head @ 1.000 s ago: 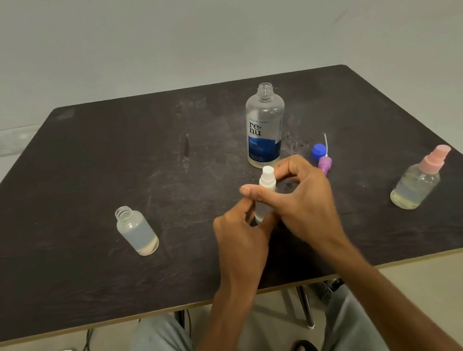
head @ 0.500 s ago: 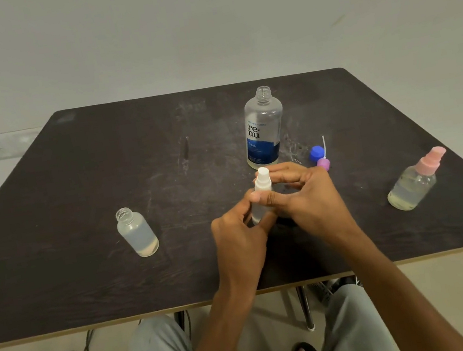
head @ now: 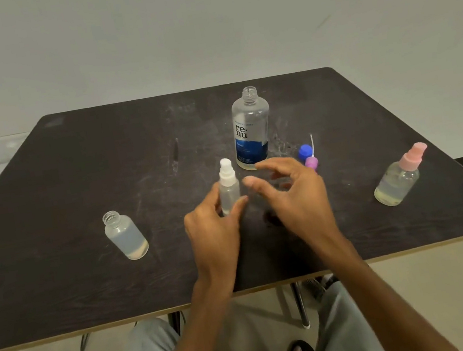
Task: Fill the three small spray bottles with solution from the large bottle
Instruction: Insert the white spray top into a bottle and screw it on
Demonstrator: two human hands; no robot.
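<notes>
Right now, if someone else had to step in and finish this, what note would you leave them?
Left hand: grip on the white-topped spray bottle, upright on the table.
Right hand: open, beside it, holding nothing.
Large bottle: uncapped, behind the hands.
Done: pink-topped bottle at right, filled and capped.
Left: open bottle at left needs a top; loose blue cap and purple sprayer lie by the large bottle.

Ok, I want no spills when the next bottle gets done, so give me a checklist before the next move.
1. White-capped spray bottle upright in left hand: ok.
2. Its sprayer seated: looks ok; tightness cannot tell.
3. Right hand free: ok, open beside the bottle.
4. Open small bottle at left upright and uncapped: ok; fill level cannot tell.
5. Large renu bottle uncapped, upright: ok.
6. Pink-capped spray bottle clear of the hands: ok.
</notes>
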